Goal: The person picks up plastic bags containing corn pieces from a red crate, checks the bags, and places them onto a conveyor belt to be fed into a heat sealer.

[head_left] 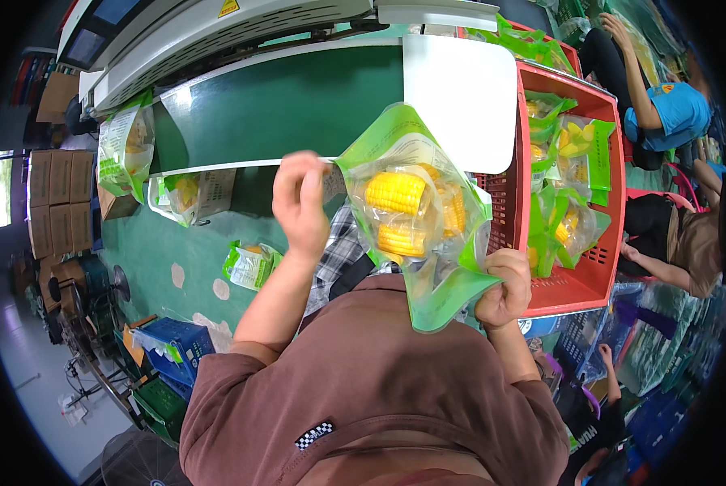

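A clear plastic bag with green edges (434,140) hangs spread between my two hands, in front of my chest. Inside it are several pieces of yellow corn on the cob (395,192), some in their own clear wrap. My left hand (302,203), slightly blurred, appears to pinch the bag's left corner between curled fingers. Lower on the other side, my right hand (505,288) grips the bag's green edge. The bag partly covers a white panel (460,91) at the end of a green conveyor belt (284,109).
A red plastic crate (566,297) holding several corn bags stands at my right. Another bag (127,146) rests at the belt's left end, and one (252,265) is on the floor. A white machine (229,42) spans the belt's far side. People sit on the right.
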Motion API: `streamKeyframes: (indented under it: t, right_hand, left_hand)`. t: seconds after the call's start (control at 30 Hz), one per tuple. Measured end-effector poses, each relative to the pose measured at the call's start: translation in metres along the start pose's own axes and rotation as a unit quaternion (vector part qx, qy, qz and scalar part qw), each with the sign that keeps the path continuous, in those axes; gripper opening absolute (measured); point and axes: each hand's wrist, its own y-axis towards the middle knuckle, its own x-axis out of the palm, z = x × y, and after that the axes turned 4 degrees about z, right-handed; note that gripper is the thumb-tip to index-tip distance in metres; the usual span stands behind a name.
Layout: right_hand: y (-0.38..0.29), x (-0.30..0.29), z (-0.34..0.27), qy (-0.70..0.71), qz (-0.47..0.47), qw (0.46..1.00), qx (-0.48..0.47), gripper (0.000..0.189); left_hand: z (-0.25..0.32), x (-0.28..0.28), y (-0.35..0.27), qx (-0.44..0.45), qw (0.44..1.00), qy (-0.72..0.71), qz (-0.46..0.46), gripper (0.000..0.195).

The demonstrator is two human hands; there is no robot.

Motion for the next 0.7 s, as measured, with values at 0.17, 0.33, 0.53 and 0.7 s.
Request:
streamKeyframes:
  t: [0.17,0.33,0.53,0.7]
  right_hand:
    - [0.011,0.000,0.004,-0.008,0.005,1.000,0.002,0.010]
    - [0.024,-0.010,0.008,-0.005,0.045,0.998,0.040,0.008]
    - [0.094,0.001,-0.030,0.018,-0.055,0.998,-0.013,0.028]
    - [0.116,0.044,-0.048,0.004,-0.329,0.944,-0.028,0.044]
  left_hand:
    - [0.017,-0.002,-0.040,0.189,0.936,0.188,-0.232,0.023]
    - [0.012,-0.009,-0.063,0.084,0.978,0.171,-0.088,0.024]
    - [0.008,-0.006,-0.076,0.132,0.966,0.138,-0.174,0.028]
    - [0.013,0.000,-0.071,0.125,0.969,0.128,-0.169,0.027]
